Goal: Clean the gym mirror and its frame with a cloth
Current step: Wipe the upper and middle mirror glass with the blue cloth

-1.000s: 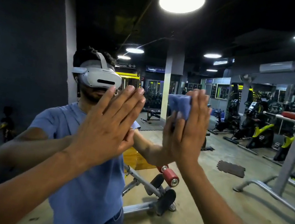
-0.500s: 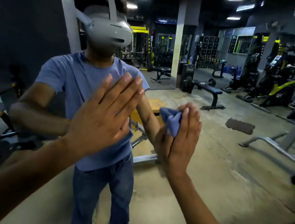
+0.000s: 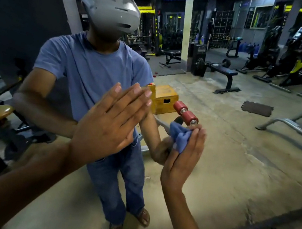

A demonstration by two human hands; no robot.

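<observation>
Mirror (image 3: 237, 168) reflects gym floor (image 3: 224, 126), benches (image 3: 225, 72), wooden box (image 3: 165, 98).

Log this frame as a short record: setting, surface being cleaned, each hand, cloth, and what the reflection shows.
setting: gym interior
surface: mirror, filling the view
left hand: flat, fingers straight, palm pressed to the glass, holding nothing
right hand: fingers straight, pressing the cloth to the glass
cloth: blue, bunched under the right fingers
reflection: person in headset, wooden box, weight bench
</observation>
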